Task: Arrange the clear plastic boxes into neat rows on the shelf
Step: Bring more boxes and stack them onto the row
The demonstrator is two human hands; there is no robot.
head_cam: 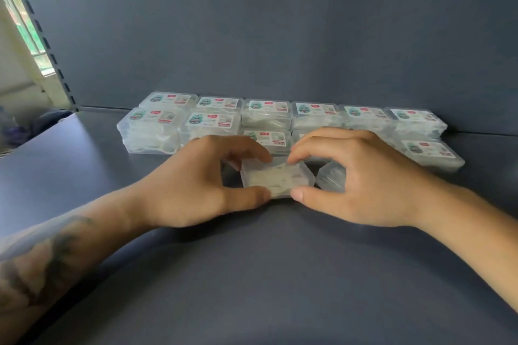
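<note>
Head view: both hands pinch one clear plastic box (276, 179) at centre frame, left hand (196, 185) at its 9 o'clock, right hand (356, 179) at 3 o'clock, rows (280, 117) at 12. It looks light, stiff and slick; edge grips suit it.

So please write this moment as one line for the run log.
left hand: on box | right hand: on box | small clear plastic box: on grey shelf, before labelled rows

Both hands (280, 179) pinch 1 clear box (276, 179).
</note>
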